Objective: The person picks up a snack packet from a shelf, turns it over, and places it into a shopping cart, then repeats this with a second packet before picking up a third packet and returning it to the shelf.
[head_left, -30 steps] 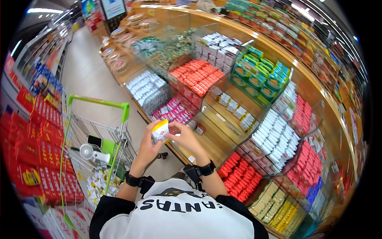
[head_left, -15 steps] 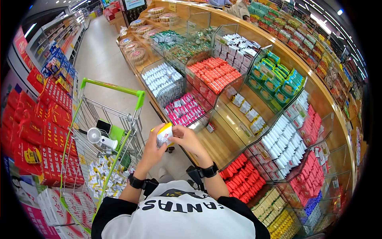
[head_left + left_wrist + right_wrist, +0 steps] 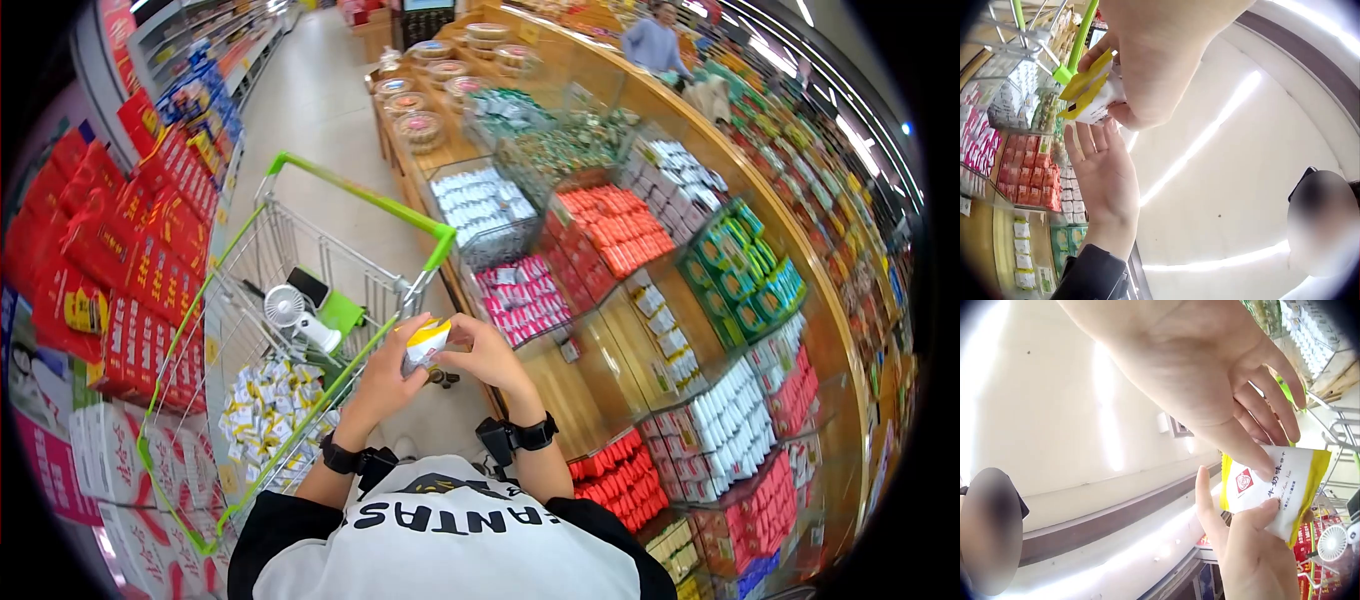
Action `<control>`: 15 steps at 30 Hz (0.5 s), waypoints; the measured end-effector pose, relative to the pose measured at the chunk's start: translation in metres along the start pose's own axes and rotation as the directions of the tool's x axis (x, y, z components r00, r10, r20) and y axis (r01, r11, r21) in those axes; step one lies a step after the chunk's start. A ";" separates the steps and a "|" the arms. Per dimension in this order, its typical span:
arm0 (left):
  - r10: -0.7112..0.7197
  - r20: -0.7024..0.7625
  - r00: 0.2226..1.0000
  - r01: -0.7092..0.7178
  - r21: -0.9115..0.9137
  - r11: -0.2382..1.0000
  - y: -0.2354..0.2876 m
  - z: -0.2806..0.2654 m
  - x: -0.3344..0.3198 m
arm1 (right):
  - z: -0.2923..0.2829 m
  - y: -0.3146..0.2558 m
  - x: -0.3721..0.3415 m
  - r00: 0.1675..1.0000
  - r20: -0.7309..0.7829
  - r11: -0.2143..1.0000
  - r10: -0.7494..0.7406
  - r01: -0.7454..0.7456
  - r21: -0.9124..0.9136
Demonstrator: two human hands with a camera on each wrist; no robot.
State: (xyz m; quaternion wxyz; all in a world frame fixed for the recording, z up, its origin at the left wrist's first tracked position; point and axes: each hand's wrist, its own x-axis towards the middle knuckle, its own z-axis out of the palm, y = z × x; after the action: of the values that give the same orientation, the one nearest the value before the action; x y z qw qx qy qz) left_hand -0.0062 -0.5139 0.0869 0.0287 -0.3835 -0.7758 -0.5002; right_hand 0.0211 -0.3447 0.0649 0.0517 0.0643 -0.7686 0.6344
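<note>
A white packet with yellow ends is held in front of the chest. My left hand grips it, its thumb on the printed face. At the packet's other side, my right hand has its thumb against the same face in the right wrist view; its other fingers extend past the edge, and part of them is hidden behind the packet.
A green-handled cart at left holds many yellow-white packets, a white fan and a phone. Wooden display bins of wrapped snacks stand at right, red boxes at far left. A person stands behind the bins.
Cart and bins have shifted rightward in the head view as it turned. Both hands stay on the packet, which has moved slightly right and tilted.
</note>
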 end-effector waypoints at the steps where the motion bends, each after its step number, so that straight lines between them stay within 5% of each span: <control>1: -0.026 -0.013 1.000 0.026 0.010 1.000 -0.003 -0.008 -0.004 | 0.009 -0.001 0.006 0.999 0.029 0.999 -0.031 0.031 -0.015; 15: -0.139 -0.166 0.976 0.158 0.106 0.982 -0.045 -0.099 -0.043 | 0.108 -0.014 0.070 0.978 0.209 0.999 -0.031 0.038 -0.030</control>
State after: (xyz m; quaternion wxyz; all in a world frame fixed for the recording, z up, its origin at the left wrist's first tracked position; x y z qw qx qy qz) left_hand -0.0374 -0.6260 0.0842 0.0751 -0.2811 -0.8260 -0.4828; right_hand -0.0458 -0.4555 0.0694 -0.0170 0.1427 -0.7791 0.6103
